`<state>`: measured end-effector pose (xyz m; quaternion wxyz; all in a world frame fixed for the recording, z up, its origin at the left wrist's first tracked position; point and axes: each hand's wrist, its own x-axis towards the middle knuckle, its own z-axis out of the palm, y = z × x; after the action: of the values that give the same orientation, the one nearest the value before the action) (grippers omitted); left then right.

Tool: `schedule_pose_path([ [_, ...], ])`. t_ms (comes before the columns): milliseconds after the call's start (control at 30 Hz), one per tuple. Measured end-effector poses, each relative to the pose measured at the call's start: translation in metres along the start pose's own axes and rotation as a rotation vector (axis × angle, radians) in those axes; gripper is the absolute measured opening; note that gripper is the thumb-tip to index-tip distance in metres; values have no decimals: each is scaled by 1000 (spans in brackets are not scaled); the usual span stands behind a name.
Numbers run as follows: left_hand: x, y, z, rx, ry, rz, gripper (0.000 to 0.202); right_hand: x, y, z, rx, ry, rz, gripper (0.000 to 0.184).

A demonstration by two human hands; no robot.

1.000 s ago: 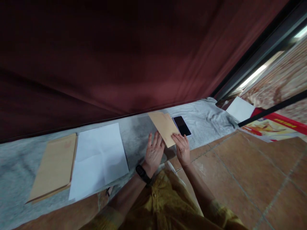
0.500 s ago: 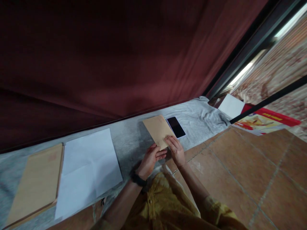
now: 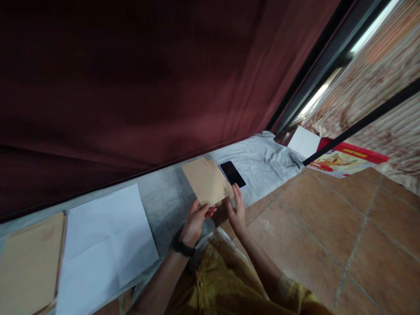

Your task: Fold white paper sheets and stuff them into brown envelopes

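Observation:
A brown envelope (image 3: 204, 181) is lifted at its near end off the grey cloth (image 3: 262, 157). My left hand (image 3: 195, 218), with a black wristband, pinches the envelope's near edge between thumb and fingers. My right hand (image 3: 236, 211) rests just right of it, fingers stretched toward a second brown envelope (image 3: 223, 179) that peeks out beneath. A black phone (image 3: 232, 173) lies flat right beside the envelopes.
White paper sheets (image 3: 105, 245) and a stack of brown envelopes (image 3: 29, 258) lie on the cloth at the left. A dark red curtain (image 3: 147, 78) hangs behind. Another white sheet (image 3: 303, 142) and a red printed poster (image 3: 341, 159) lie at the right on the tiled floor (image 3: 328, 227).
My left hand went from lying flat to pinching the envelope's near edge and has lifted it. My right hand slid off the top envelope. The view has drifted so everything sits further left.

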<state>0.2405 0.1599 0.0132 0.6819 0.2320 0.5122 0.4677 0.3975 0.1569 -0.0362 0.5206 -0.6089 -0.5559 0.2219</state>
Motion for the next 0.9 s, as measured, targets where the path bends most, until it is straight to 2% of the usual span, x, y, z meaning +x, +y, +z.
schedule_pose_path([
  [100, 4, 0, 1, 12, -1, 15, 42, 0, 1, 1, 299, 111, 339, 57],
  [167, 5, -1, 3, 22, -6, 24, 42, 2, 1, 1, 499, 86, 523, 51],
  [267, 7, -4, 6, 33, -23, 29, 40, 6, -2, 0, 693, 5, 666, 38],
  [467, 9, -10, 12, 74, -22, 32, 41, 10, -4, 6, 674, 7, 720, 41],
  [633, 15, -3, 17, 125, 0, 44, 38, 26, 0, 2, 616, -15, 696, 40],
  [767, 18, 1, 14, 140, 46, 74, 43, 38, 3, -3, 631, -34, 762, 35],
  [900, 15, -6, 9, 152, 105, 86, 41, 38, 8, -2, 637, -38, 803, 32],
])
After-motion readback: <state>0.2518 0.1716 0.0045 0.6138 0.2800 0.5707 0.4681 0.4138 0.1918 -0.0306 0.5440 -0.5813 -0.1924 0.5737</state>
